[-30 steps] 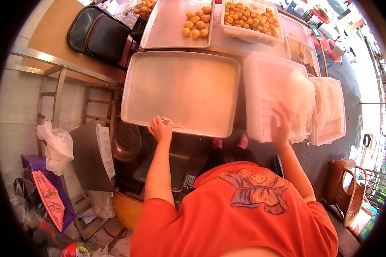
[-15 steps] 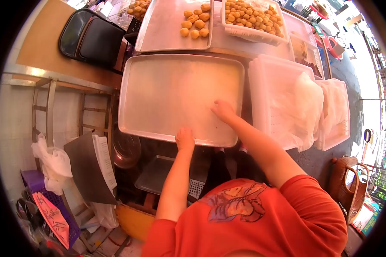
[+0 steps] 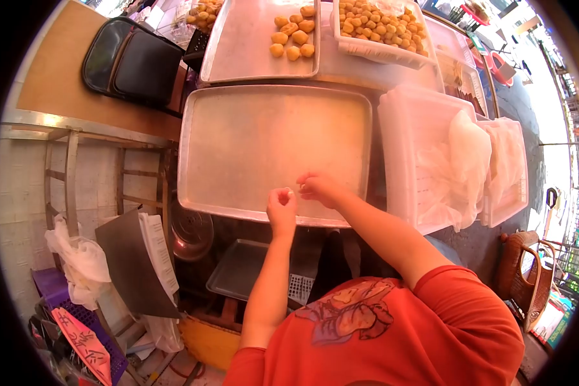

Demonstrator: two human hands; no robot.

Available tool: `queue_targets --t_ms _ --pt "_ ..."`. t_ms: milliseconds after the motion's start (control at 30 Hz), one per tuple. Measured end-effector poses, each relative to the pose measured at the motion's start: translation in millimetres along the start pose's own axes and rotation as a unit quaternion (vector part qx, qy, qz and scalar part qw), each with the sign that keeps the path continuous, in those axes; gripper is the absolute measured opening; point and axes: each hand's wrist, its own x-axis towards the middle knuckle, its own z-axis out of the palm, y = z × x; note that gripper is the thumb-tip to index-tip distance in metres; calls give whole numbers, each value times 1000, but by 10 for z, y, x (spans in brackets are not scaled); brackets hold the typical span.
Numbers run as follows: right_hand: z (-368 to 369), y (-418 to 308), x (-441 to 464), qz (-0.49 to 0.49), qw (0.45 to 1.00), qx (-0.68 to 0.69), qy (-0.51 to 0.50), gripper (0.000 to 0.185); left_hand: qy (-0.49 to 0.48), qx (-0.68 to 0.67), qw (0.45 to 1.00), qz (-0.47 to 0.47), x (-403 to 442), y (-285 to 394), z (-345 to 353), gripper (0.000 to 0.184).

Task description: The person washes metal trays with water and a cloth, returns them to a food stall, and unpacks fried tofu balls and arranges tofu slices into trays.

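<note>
A shallow metal tray [image 3: 238, 141] lies beneath and beyond the hands. Left hand [image 3: 282, 207] and right hand [image 3: 318, 188] nearly meet over its near side, fingers curled, suggesting fine fingerwork; whether they grip anything is unclear.

left hand [image 3: 282, 211], right hand [image 3: 318, 188] close together; metal tray [image 3: 251, 148] beneath

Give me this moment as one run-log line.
left hand: at near edge of shallow rectangular metal tray | right hand: beside it, fingers curled | anything held: cannot tell | round golden-brown balls: on second metal tray
</note>
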Motion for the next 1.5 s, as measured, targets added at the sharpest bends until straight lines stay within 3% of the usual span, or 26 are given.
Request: queue_targets --t_ms 67,100,133,233,333,400,433,467,500,533,600,633,667,733,833,933,1000,1033,1067,1100,1133,1200,1300,1367,1400,1500 --pt "28 -76 -207 30 979 190 -69 20 -60 -60 996 -7 -207 576 70 19" --pt "33 -141 -316 23 956 250 -149 23 -68 38 990 120 -288 755 83 22" --pt "14 -190 -389 31 953 270 -133 23 -73 134 958 244 -361 878 79 25" --pt "-87 -338 -588 36 952 293 -74 24 -44 155 928 337 -499 1055 2 30" --pt "-190 -508 -809 7 968 249 -5 23 60 177 954 236 -529 748 -228 39" --pt "-269 -656 -1038 -14 975 220 41 21 180 166 966 88 -416 103 -373 51" --pt "-263 -781 -1205 -16 974 215 74 21 247 92 965 -5 -274 -262 -415 55" --pt "-306 -858 -1363 -50 971 220 81 20 207 6 969 -132 -190 -415 -587 58" --pt "-354 -896 -1527 -81 967 225 88 19 256 -78 926 -265 -88 -888 -706 58" --pt "-437 -943 -1644 -115 963 226 95 18 220 -124 898 -359 -105 -578 -718 54" --pt "-663 -932 -1822 -256 929 194 184 14 55 -315 851 -417 -20 -886 -896 47" --pt "-863 -927 -1881 -319 916 96 224 17 5 -368 822 -434 31 -935 -908 41" --pt "-1054 -924 -1928 -377 889 -5 260 20 5 -366 824 -432 76 -997 -863 40" --pt "-1088 -1020 -2151 -390 841 -165 338 29 9 -365 827 -427 138 -990 -793 37" --pt "-1165 -928 -2306 -443 599 -464 480 29 28 -354 822 -446 163 -1095 -740 31" --pt "-826 -932 -2530 -492 671 -392 392 23 25 -372 814 -445 254 -1247 -731 26" --pt "-678 -671 -2448 -413 798 -330 291 16 34 -410 797 -443 302 -1312 -709 26" --pt "-606 -525 -2363 -353 831 -355 243 17 50 -416 791 -447 291 -1257 -704 26" --pt "-511 -410 -2291 -391 791 -420 213 21 70 -422 791 -438 264 -1199 -704 25" --pt "-448 -285 -2186 -272 847 -419 182 31 88 -430 790 -427 276 -1151 -683 23" --pt "-547 55 -1918 -313 834 -419 178 46 106 -437 790 -418 293 -1130 -682 22" --pt "-645 478 -1556 -255 822 -439 258 61 118 -437 797 -399 294 -1178 -704 20" --pt "-939 978 -972 -85 857 -366 351 69 136 -430 815 -364 157 -1109 -836 16" --pt "-843 629 -1057 -1 968 -119 222 64 142 -426 824 -345 99 -1015 -906 14" --pt "-840 593 -1050 21 989 22 144 60 145 -426 825 -342 45 -1007 -952 14" --pt "-841 879 -859 -91 982 -17 163 50 149 -428 822 -346 -117 -958 -1057 12"
